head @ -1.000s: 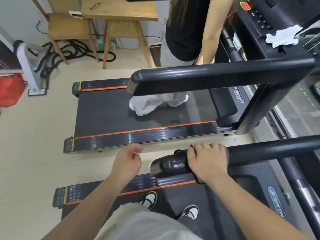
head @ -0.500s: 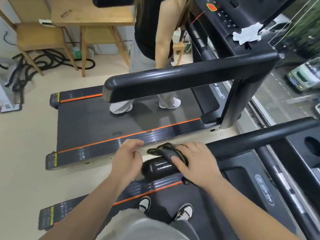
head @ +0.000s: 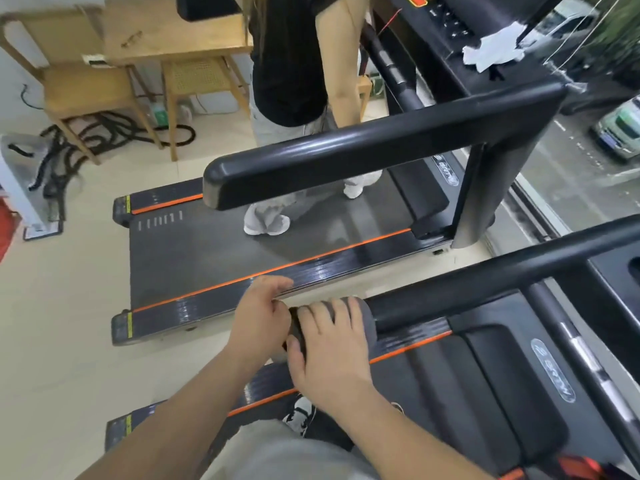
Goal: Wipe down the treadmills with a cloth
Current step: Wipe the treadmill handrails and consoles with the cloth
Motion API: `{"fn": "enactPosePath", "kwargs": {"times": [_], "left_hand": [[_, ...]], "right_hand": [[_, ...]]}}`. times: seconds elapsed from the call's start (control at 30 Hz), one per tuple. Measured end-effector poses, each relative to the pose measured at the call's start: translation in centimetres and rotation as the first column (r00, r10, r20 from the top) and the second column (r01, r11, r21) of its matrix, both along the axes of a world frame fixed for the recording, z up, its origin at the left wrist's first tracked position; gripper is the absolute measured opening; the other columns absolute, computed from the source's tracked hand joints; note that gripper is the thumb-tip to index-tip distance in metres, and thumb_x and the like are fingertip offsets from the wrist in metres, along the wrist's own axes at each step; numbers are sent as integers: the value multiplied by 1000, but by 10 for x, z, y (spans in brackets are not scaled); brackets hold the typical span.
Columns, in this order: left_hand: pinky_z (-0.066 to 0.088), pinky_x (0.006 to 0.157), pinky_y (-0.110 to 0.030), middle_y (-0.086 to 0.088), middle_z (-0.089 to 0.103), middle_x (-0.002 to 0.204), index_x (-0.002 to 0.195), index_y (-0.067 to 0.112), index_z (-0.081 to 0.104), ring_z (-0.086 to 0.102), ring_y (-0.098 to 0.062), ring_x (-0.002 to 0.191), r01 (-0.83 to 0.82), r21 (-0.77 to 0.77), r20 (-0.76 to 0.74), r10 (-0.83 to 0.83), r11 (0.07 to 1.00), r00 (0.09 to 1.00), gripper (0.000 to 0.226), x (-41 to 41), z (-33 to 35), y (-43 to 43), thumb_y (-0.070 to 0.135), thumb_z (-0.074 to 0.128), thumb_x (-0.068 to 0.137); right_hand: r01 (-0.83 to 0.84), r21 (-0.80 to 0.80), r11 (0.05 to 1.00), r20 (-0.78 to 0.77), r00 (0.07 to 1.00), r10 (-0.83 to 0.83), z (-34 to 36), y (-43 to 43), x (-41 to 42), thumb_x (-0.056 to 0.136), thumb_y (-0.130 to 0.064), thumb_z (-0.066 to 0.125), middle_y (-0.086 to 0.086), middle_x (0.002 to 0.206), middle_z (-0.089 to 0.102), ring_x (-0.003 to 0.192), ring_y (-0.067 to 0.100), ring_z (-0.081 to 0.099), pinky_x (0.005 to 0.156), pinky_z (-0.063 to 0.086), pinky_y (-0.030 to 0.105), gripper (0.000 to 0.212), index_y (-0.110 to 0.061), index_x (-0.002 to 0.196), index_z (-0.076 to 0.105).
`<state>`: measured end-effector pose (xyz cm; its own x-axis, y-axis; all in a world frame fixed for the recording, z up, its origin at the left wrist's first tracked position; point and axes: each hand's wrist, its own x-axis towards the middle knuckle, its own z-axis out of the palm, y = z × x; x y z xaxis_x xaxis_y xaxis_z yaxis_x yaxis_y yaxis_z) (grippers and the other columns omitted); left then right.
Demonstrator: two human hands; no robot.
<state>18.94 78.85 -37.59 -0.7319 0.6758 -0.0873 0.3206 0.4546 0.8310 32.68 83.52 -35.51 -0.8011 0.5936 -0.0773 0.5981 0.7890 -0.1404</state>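
Both hands together at the free end of the black tubular handrail of the near black treadmill with orange stripes.

Right hand: wrapped over the rail end, fingers across the top, thumb on the near side, clamping the dark grey cloth onto the rail. Most of the cloth is hidden under the palm; only a dark strip shows between the 2 hands.

Left hand: fingers curled, tips right against the cloth edge at the rail tip, touching the right hand. Can't tell if it actually pinches the cloth.

The wearer stands on the near belt; 1 black-and-white sneaker is visible below the arms.

The far black treadmill sits parallel, just beside. A 2nd person in a black top stands on its belt. A crumpled white rag lies on its console.

Back left: light wooden surface, wooden chair beside it, black ropes coiled on the floor underneath.

Right edge: window, with vehicles on the street below.
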Motion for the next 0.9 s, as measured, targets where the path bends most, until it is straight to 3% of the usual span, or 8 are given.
{"fn": "enactPosePath", "kwargs": {"times": [0.1, 0.17, 0.23, 0.37, 0.5, 0.57, 0.77, 0.9], "left_hand": [[43, 98, -20, 5, 66, 107, 103, 14, 72, 61, -13, 105, 19, 16, -17, -19, 1000, 1000, 53, -2, 5, 6, -20, 44, 75], [44, 99, -23, 3, 67, 108, 104, 14, 72, 62, -15, 105, 76, 46, -48, -74, 996, 996, 51, 3, 9, 16, -19, 46, 76], [44, 100, -23, 1, 68, 110, 106, 14, 72, 62, -15, 107, 138, 57, -63, -135, 989, 989, 49, 14, 11, 29, -18, 47, 78], [37, 93, -6, -1, 68, 108, 105, 13, 72, 62, -15, 103, 304, 40, -132, -297, 952, 946, 45, 49, 20, 65, -12, 47, 78], [42, 97, -17, -2, 68, 111, 110, 12, 71, 63, -19, 106, 437, 28, -173, -426, 899, 888, 46, 86, 29, 95, -2, 43, 76], [43, 100, -20, -2, 68, 112, 110, 11, 71, 62, -17, 107, 456, 48, -190, -440, 889, 877, 47, 101, 37, 108, -4, 43, 75], [49, 99, -31, 9, 65, 110, 111, 17, 69, 59, -8, 109, 408, 101, -110, -397, 908, 911, 43, 147, 52, 152, -7, 47, 83], [50, 100, -31, 8, 66, 111, 111, 18, 69, 61, -10, 109, 474, 116, -186, -450, 873, 874, 43, 178, 56, 183, 5, 42, 80]], "right_hand": [[-265, 11, 964, -12, 964, 265, -2, 27, 22, 97, -57, 43, 1, 129, 56, 118, 32, 48, 117, 26, 51, 55, -20, 137, 53], [-330, 51, 943, -19, 943, 331, -5, 60, 47, 99, -61, 43, 4, 136, 55, 123, 33, 49, 116, 31, 51, 60, -21, 144, 51], [-242, 76, 967, -45, 968, 246, -9, 95, 81, 100, -59, 47, 8, 139, 55, 129, 36, 49, 116, 31, 53, 59, -20, 144, 54], [142, 165, 976, -66, 989, -133, -13, 164, 161, 103, -54, 40, 16, 147, 51, 141, 41, 40, 117, 27, 60, 60, -13, 144, 55], [399, 101, 911, -109, 915, -389, -18, 152, 145, 105, -43, 33, 26, 148, 47, 142, 51, 34, 113, 24, 69, 58, -4, 142, 55], [398, 57, 916, -97, 915, -392, -22, 124, 123, 103, -42, 32, 24, 154, 42, 147, 51, 26, 117, 17, 70, 59, -6, 147, 50], [-24, 86, 996, 54, 998, 19, -22, 156, 165, 100, -53, 35, 9, 161, 37, 152, 38, 23, 122, 15, 61, 63, -21, 154, 37], [158, 45, 986, 92, 982, -162, -7, 237, 210, 99, -59, 26, 7, 154, 45, 148, 34, 31, 121, 15, 57, 64, -27, 151, 44]]}}
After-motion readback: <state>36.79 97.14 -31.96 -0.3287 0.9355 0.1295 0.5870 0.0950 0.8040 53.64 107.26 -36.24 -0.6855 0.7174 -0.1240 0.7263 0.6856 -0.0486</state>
